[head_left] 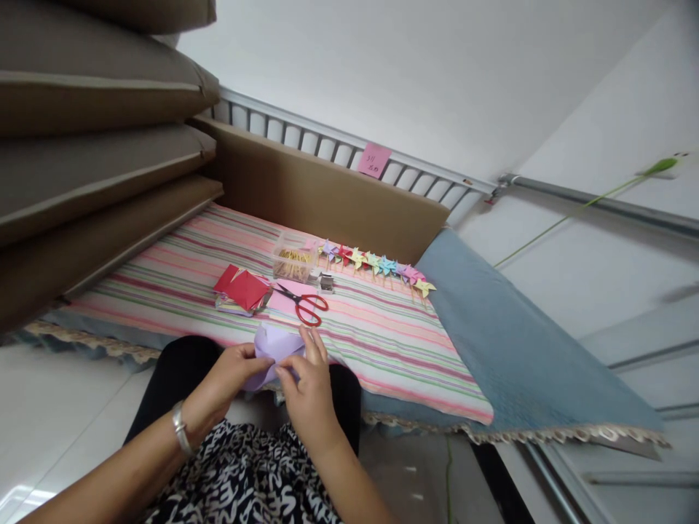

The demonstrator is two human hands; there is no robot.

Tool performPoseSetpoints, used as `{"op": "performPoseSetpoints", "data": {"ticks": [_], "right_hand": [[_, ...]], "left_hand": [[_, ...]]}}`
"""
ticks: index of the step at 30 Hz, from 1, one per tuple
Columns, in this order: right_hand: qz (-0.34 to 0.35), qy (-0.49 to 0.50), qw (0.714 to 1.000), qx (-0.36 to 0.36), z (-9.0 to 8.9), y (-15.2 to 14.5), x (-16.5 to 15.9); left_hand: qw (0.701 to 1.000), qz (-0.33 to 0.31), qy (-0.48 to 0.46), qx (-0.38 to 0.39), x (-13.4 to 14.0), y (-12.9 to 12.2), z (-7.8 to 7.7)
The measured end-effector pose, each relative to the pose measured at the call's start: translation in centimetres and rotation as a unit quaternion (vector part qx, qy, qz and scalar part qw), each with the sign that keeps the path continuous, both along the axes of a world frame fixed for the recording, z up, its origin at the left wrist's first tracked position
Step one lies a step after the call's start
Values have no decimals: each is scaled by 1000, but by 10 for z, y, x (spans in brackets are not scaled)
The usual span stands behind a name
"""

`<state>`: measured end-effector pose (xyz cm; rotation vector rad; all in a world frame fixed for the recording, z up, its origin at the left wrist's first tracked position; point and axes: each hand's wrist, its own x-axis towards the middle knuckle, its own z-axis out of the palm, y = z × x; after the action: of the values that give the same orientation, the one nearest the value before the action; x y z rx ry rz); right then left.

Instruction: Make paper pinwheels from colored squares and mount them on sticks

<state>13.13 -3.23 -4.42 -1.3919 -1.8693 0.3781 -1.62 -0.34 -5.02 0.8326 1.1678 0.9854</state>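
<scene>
A sheet of light purple paper (277, 342), cut and partly curled into a pinwheel shape, is held up near the front edge of the striped cloth. My left hand (232, 375) pinches its left side between thumb and fingers. On the right side, my right hand (310, 393) presses a corner of the paper toward the centre with thumb and index finger, the other fingers raised behind. Just beyond lie red-handled scissors (299, 299), blades pointing left, partly over pale pink paper (279, 304). A stack of papers with red squares (247, 290) on top sits to their left.
Behind the scissors stand a clear plastic box (292, 271) of thin sticks and a small metallic item (326, 282). A row of colourful pinwheels (386, 266) on sticks lies farther right. Folded cushions (109, 167) rise at left; a brown board (328, 189) closes the back.
</scene>
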Motion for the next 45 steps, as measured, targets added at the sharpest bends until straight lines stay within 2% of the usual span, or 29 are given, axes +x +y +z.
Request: {"op": "performPoseSetpoints", "data": {"ticks": [4, 15, 25, 29, 31, 34, 36, 38, 40, 45], "right_hand": [[-13, -3, 1000, -28, 1, 1, -2], [-26, -18, 999, -28, -4, 4, -2], [-32, -21, 999, -23, -5, 7, -6], [-44, -7, 999, -4, -1, 9, -1], [-45, 15, 999, 1, 5, 13, 6], [-8, 52, 995, -82, 15, 22, 16], [30, 87, 982, -165, 17, 28, 19], [63, 119, 967, -215, 16, 32, 20], [78, 149, 956, -240, 12, 35, 18], [64, 218, 935, -272, 3, 36, 16]], "left_hand": [[1000, -7, -1, -1, -1, 0, -1], [1000, -22, -15, -7, -2, 0, -4], [1000, -23, 7, 7, -2, 0, 5], [999, -13, 36, 20, -3, 4, 3], [998, -28, 44, 26, -4, 6, 3], [994, -83, 61, 30, -5, 7, 3], [990, -120, 71, 37, -4, 7, 4], [985, -145, 78, 44, -3, 7, 4], [983, -163, 78, 44, -1, 8, 5], [981, -180, 60, 36, 0, 12, 10]]}}
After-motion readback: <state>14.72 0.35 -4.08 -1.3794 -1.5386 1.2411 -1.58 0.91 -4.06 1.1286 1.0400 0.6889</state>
